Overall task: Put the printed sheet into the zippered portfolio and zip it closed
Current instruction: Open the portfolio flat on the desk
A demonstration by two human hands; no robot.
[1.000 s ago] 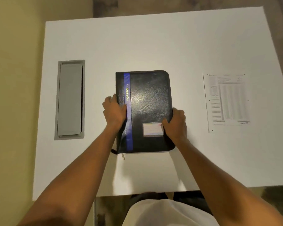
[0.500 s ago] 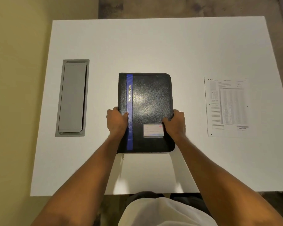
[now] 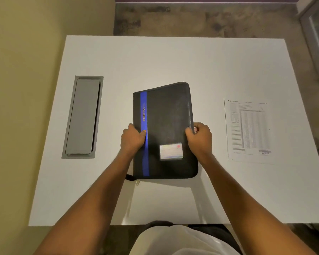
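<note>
The portfolio (image 3: 166, 126) has tilted up on its right, with the right hand (image 3: 200, 138) clamped on that edge and the left hand (image 3: 132, 139) gripping the spine side, which should stay pinned to the table (image 3: 173, 61) while opening, and the printed sheet (image 3: 249, 129) lies well right.

Your white table (image 3: 173, 57), a grey cable hatch (image 3: 83, 116) set into its left side, the black portfolio (image 3: 166, 129) in the middle before you, the printed sheet (image 3: 249, 129) flat, well apart to its right.
</note>
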